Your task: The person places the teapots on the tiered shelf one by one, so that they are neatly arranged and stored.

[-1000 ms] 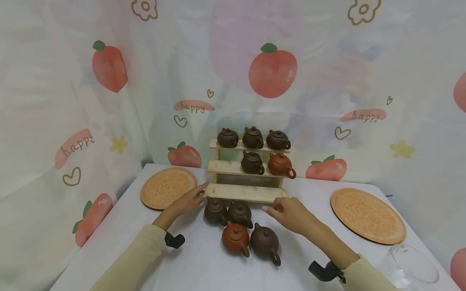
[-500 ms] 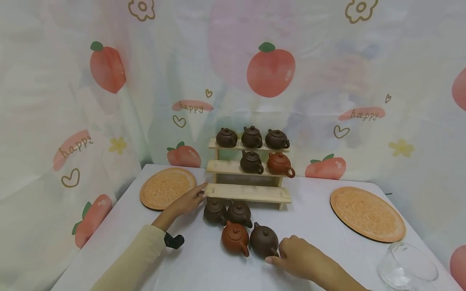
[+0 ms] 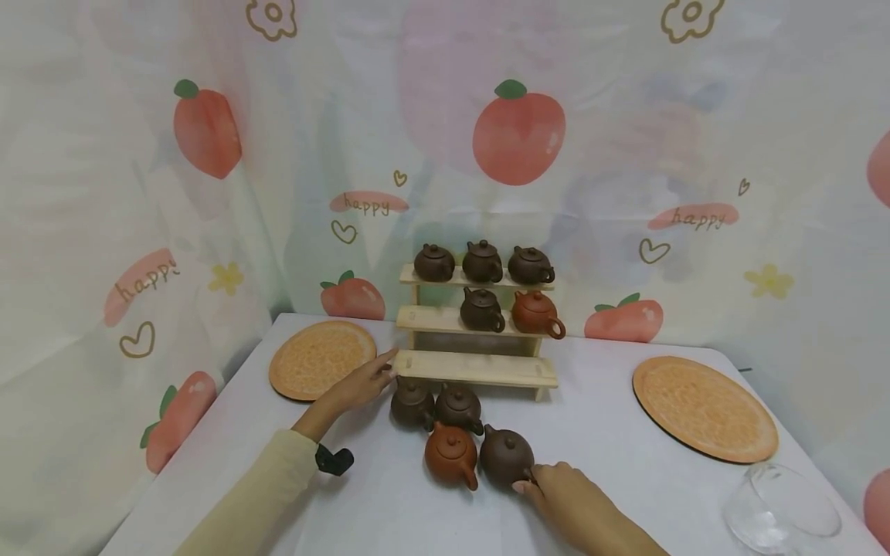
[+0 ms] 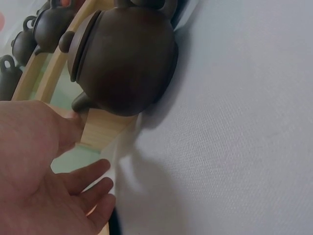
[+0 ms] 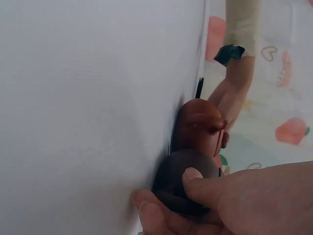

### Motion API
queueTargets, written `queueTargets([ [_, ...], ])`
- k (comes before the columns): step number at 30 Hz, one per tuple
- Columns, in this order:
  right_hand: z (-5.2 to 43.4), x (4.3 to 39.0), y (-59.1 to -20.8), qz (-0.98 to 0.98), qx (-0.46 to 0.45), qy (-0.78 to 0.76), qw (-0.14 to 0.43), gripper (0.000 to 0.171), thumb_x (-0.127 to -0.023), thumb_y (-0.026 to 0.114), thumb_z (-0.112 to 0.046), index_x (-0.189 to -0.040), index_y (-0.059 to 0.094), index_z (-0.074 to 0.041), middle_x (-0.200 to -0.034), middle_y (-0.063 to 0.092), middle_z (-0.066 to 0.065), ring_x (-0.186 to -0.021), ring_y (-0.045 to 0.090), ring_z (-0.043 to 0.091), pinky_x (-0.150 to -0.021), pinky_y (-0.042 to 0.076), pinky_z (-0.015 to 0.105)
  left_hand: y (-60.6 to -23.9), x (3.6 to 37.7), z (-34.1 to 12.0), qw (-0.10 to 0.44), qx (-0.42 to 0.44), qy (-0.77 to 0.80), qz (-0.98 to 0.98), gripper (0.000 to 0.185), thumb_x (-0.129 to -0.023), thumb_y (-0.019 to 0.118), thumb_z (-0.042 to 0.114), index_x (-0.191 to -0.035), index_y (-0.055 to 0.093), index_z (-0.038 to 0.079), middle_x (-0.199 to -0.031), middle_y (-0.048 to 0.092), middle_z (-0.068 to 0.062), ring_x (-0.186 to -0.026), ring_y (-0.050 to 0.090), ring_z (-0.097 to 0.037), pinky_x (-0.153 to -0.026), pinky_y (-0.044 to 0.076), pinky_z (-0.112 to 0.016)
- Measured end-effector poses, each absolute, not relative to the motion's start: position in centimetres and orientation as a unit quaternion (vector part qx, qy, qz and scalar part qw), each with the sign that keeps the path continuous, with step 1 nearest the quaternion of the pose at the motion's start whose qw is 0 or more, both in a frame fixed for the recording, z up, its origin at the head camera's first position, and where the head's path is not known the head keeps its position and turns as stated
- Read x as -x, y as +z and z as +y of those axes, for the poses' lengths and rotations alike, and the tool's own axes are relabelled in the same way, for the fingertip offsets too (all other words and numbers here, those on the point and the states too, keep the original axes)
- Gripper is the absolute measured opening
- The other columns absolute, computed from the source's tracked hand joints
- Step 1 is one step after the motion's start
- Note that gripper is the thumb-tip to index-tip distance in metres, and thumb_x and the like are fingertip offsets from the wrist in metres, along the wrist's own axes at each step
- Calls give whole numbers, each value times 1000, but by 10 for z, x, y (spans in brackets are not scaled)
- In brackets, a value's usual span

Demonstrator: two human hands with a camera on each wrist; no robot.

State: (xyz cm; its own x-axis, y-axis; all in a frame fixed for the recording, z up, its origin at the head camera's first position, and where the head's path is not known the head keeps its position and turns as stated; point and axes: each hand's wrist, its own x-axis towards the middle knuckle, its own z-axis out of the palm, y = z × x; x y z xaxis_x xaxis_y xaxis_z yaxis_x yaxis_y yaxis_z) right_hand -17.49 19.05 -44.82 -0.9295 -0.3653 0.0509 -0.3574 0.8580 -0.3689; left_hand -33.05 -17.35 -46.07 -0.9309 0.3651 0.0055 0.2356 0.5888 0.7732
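Note:
In the head view, my right hand (image 3: 566, 498) pinches the handle of a dark brown teapot (image 3: 506, 457), which stands on the white tablecloth. The right wrist view has the thumb on that teapot's (image 5: 178, 164) handle side and the other fingers curled below. My left hand (image 3: 358, 384) touches the left end of a three-tier wooden shelf (image 3: 480, 369), its fingers loosely extended. A reddish-brown teapot (image 3: 450, 455) is left of the gripped one. Behind it, two dark teapots sit before the shelf; one dark teapot (image 4: 124, 63) looms above my left hand in the left wrist view.
Three dark teapots (image 3: 483, 262) occupy the top tier. On the middle tier are a dark teapot (image 3: 481, 310) and a reddish one (image 3: 534, 313). Round orange mats lie left (image 3: 321, 361) and right (image 3: 702, 409). A clear glass bowl (image 3: 779, 510) is at the front right.
My right hand has come away from the shelf's right end, moving toward me, and now grips the front dark teapot's handle. My left hand stays at the shelf's left end.

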Motion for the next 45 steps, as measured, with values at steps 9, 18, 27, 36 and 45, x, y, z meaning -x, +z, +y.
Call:
queueTargets([
  [9,189,172,-453,968,157,-196,8,25,-98,75,-31,-87,63,-12,-74,66,2,-73,70,24,-62,51,44,-456,328,-173,70,-173,403,896,56,-116,41,18,-166,26,1,-160,43,-31,-145,46,-48,-115,42,-59],
  [18,192,170,-459,968,150,-202,-10,20,-99,73,-26,-87,61,-16,-74,65,-2,-73,69,19,-65,53,43,-456,328,-174,76,-160,411,894,56,-116,41,18,-167,25,3,-163,40,-29,-147,44,-47,-117,40,-61],
  [27,198,171,-456,968,151,-200,-3,21,-99,73,-30,-87,61,-18,-74,64,-6,-72,66,15,-65,52,40,-459,329,-174,72,-171,415,891,56,-115,42,17,-166,25,0,-162,40,-30,-146,46,-48,-115,41,-61],
  [36,203,178,-453,973,123,-197,8,22,-101,71,-31,-86,60,-19,-75,63,-7,-71,60,12,-67,51,40,-460,330,-173,71,-169,415,891,55,-116,42,16,-166,26,1,-164,37,-29,-148,43,-48,-118,38,-62],
  [45,210,186,-453,971,135,-196,-17,26,-102,71,-26,-83,56,-19,-65,49,-7,-63,48,13,-61,43,35,-459,330,-172,74,-170,413,892,55,-116,41,16,-166,25,1,-164,38,-29,-148,43,-48,-118,38,-61],
])
